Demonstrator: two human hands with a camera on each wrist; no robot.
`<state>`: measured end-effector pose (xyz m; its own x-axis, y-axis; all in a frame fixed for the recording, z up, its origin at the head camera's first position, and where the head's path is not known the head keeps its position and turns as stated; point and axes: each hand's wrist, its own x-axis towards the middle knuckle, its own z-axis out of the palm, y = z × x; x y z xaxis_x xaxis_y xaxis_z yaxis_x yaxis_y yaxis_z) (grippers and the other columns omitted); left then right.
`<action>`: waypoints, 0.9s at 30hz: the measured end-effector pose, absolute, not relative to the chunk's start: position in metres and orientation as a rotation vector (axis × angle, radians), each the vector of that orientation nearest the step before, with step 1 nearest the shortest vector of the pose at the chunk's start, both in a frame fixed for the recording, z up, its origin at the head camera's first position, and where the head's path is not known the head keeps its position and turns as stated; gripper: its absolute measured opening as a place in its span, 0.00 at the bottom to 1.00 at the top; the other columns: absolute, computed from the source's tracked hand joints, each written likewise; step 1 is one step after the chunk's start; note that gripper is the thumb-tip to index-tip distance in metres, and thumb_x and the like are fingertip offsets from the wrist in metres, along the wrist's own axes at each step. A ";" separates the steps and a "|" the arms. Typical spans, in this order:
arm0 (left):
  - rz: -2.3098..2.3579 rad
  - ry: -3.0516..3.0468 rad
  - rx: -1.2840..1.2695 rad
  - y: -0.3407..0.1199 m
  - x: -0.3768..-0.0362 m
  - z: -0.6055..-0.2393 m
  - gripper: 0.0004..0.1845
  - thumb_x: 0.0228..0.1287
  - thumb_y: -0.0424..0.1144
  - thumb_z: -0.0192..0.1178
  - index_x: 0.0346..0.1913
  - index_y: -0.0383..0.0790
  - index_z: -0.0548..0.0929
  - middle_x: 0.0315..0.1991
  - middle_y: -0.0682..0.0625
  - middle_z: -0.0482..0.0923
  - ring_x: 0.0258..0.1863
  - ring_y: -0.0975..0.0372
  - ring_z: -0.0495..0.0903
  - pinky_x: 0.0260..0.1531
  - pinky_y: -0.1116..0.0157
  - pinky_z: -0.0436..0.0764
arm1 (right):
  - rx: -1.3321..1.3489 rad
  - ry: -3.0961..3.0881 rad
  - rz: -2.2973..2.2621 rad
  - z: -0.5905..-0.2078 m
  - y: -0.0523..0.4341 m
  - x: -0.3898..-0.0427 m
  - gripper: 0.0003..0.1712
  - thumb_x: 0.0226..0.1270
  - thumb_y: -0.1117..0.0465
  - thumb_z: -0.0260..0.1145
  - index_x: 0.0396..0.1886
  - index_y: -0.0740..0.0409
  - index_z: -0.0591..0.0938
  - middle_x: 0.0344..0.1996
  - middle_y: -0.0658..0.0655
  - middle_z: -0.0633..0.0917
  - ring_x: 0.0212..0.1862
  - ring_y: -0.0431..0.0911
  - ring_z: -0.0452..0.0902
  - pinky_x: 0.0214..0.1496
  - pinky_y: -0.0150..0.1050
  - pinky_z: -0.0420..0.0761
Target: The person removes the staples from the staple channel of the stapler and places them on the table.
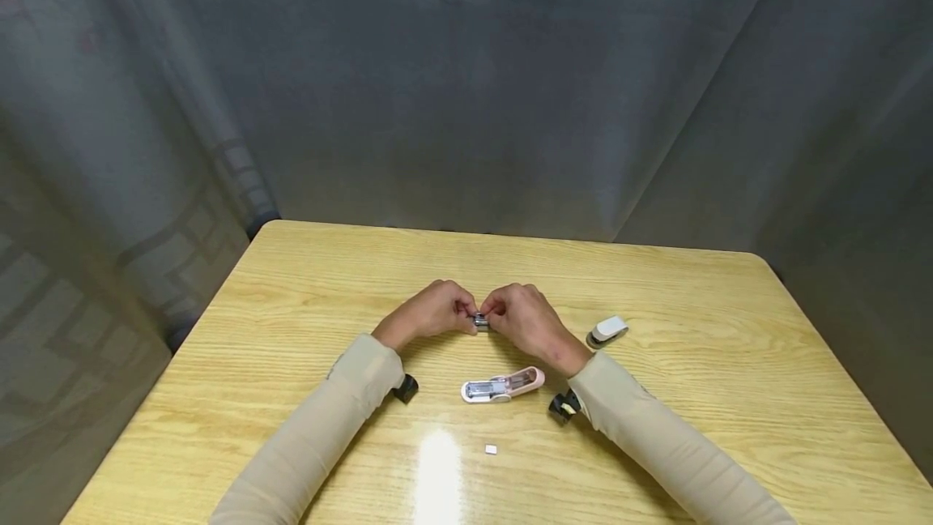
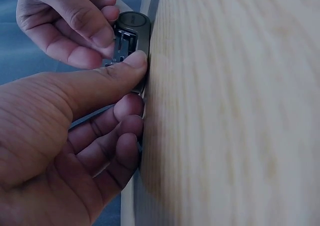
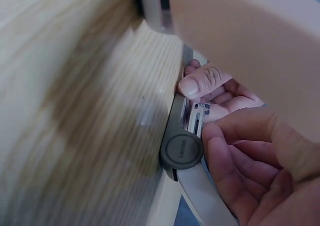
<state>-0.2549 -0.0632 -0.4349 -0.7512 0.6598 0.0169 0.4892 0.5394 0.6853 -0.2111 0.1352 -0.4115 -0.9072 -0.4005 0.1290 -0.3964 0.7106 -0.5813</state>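
Observation:
Both hands meet over a small grey mini stapler (image 1: 482, 322) near the middle of the table. Its round hinge disc (image 3: 182, 151) carries a raised label, and a white lever (image 3: 202, 193) is swung back from the grey base. My left hand (image 1: 440, 310) grips the base, its thumb (image 2: 115, 78) lying along the end beside the metal magazine (image 3: 196, 121). From the other side my right hand (image 1: 528, 318) pinches at the magazine with thumb and forefinger. Its fingertips (image 3: 212, 132) partly cover the spot, and I cannot tell whether a staple strip is between them.
An opened pink mini stapler (image 1: 503, 386) lies in front of the hands, its metal magazine showing. A small white block (image 1: 491, 450) is nearer the front. To the right of the right hand stands a white and grey stapler (image 1: 607, 331). Grey curtains (image 1: 452, 87) hang behind the wooden table (image 1: 328, 266).

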 end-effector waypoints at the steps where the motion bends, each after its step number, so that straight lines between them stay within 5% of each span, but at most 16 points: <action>1: 1.014 2.535 0.963 -0.063 -0.255 -0.435 0.06 0.58 0.33 0.77 0.33 0.41 0.88 0.25 0.57 0.80 0.25 0.67 0.73 0.30 0.68 0.74 | -0.674 2.899 -0.986 -0.412 0.135 -0.211 0.07 0.63 0.74 0.71 0.35 0.59 0.90 0.30 0.50 0.89 0.32 0.38 0.80 0.37 0.38 0.81; 27: 1.042 2.521 0.997 -0.064 -0.253 -0.435 0.05 0.59 0.32 0.76 0.32 0.41 0.88 0.23 0.56 0.80 0.22 0.67 0.71 0.28 0.68 0.72 | -0.693 2.920 -0.914 -0.411 0.124 -0.211 0.06 0.59 0.72 0.75 0.34 0.59 0.90 0.28 0.49 0.88 0.29 0.38 0.79 0.35 0.36 0.81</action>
